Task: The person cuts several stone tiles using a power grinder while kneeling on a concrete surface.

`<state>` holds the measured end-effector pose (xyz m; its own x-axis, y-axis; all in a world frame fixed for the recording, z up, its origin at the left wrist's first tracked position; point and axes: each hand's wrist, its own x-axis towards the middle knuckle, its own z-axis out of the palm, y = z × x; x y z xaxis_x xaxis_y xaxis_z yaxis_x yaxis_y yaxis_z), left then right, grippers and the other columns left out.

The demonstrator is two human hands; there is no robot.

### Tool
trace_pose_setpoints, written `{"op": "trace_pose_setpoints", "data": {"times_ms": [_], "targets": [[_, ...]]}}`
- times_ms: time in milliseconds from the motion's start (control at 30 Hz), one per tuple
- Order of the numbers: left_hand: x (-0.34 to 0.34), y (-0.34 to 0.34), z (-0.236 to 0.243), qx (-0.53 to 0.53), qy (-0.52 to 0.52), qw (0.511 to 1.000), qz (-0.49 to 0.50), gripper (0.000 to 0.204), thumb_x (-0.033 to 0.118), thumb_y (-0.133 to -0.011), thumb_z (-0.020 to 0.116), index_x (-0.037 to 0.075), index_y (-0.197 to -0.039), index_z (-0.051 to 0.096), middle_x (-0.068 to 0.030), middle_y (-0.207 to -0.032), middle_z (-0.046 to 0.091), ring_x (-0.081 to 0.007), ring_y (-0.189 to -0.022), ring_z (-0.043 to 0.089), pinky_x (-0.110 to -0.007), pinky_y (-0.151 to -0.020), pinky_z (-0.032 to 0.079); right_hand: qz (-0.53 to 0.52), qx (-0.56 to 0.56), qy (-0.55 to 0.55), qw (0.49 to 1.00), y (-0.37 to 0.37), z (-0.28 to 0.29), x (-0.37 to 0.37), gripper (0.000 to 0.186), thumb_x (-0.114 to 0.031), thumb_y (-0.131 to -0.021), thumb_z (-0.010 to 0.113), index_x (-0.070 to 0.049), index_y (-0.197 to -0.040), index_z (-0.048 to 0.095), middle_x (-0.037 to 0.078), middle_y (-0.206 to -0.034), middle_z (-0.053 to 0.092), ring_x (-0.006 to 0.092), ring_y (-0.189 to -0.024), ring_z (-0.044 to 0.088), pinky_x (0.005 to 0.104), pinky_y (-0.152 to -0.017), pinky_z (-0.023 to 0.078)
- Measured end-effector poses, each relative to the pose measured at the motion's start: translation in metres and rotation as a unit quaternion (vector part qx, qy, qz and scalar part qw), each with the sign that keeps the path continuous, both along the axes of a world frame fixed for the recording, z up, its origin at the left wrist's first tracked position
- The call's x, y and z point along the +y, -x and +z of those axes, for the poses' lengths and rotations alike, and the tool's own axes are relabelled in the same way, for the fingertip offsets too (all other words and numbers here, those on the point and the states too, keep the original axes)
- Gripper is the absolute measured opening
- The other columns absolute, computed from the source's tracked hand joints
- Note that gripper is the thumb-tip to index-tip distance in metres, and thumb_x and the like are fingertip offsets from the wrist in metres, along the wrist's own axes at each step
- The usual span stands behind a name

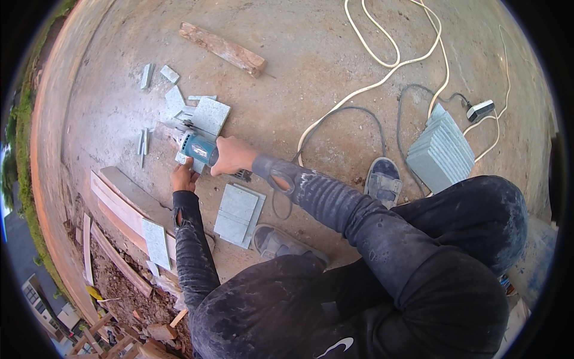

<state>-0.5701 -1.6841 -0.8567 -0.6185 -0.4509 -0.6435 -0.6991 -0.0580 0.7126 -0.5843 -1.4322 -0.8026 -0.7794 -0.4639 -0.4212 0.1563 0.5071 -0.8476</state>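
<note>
While crouched over: the person works low on a bare concrete floor (335,66).
Right hand (232,155): wrapped tight around the body of a blue handheld power cutter (199,148).
Cutter: sits on a square grey stone tile (209,116) lying flat on the floor.
Left hand (183,178): pressed down just beside the cutter, fingers bent; whether it grips anything, I cannot tell.
Nearby: cut grey tile strips (143,142); stacked grey tiles (442,152); white cable (382,75).
</note>
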Motion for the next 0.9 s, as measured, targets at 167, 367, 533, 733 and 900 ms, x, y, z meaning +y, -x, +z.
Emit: {"op": "trace_pose_setpoints", "data": {"times_ms": [167,367,533,733,900], "targets": [[0.001,-0.001,0.003,-0.014,0.005,1.000,-0.023,0.020,0.019,-0.095,0.063,0.007,-0.111,0.061,-0.0029,-0.096,0.064,-0.0186,-0.083,0.063,-0.034,-0.069,0.054,-0.002,0.003,-0.004,1.000,-0.004,-0.003,0.001,0.069,-0.035,-0.058,0.077,0.011,-0.105,0.058,0.031,-0.101,0.065,0.0419,-0.095,0.066,0.0431,-0.081,0.054],[0.004,0.000,0.004,-0.008,0.002,1.000,-0.004,0.021,0.016,-0.094,0.063,0.005,-0.112,0.061,-0.0028,-0.094,0.065,-0.0171,-0.075,0.064,-0.030,-0.059,0.054,-0.002,0.006,-0.006,1.000,-0.008,-0.002,0.005,0.068,-0.035,-0.059,0.076,0.011,-0.105,0.058,0.030,-0.101,0.065,0.0420,-0.096,0.066,0.0433,-0.082,0.054],[0.003,0.000,0.002,-0.008,0.004,1.000,-0.001,0.023,0.016,-0.094,0.063,0.004,-0.114,0.061,-0.0030,-0.093,0.065,-0.0165,-0.071,0.065,-0.029,-0.054,0.054,-0.009,0.012,-0.012,1.000,-0.012,-0.001,0.007,0.068,-0.035,-0.060,0.076,0.011,-0.106,0.057,0.031,-0.102,0.065,0.0420,-0.096,0.065,0.0436,-0.082,0.054],[0.001,0.001,-0.001,-0.010,0.004,1.000,-0.001,0.025,0.017,-0.094,0.063,0.004,-0.116,0.059,-0.0033,-0.095,0.066,-0.0165,-0.071,0.066,-0.028,-0.053,0.054,-0.007,0.011,-0.013,1.000,-0.013,-0.001,0.008,0.068,-0.034,-0.059,0.076,0.010,-0.106,0.057,0.031,-0.102,0.065,0.0420,-0.096,0.065,0.0443,-0.082,0.053],[0.001,0.000,-0.001,-0.016,0.003,1.000,0.008,0.026,0.017,-0.094,0.062,0.005,-0.117,0.059,-0.0035,-0.096,0.066,-0.0168,-0.072,0.067,-0.028,-0.052,0.053,-0.005,0.004,-0.013,1.000,-0.015,0.002,0.013,0.067,-0.034,-0.059,0.075,0.010,-0.106,0.058,0.030,-0.102,0.065,0.0418,-0.095,0.066,0.0436,-0.081,0.054]]}}
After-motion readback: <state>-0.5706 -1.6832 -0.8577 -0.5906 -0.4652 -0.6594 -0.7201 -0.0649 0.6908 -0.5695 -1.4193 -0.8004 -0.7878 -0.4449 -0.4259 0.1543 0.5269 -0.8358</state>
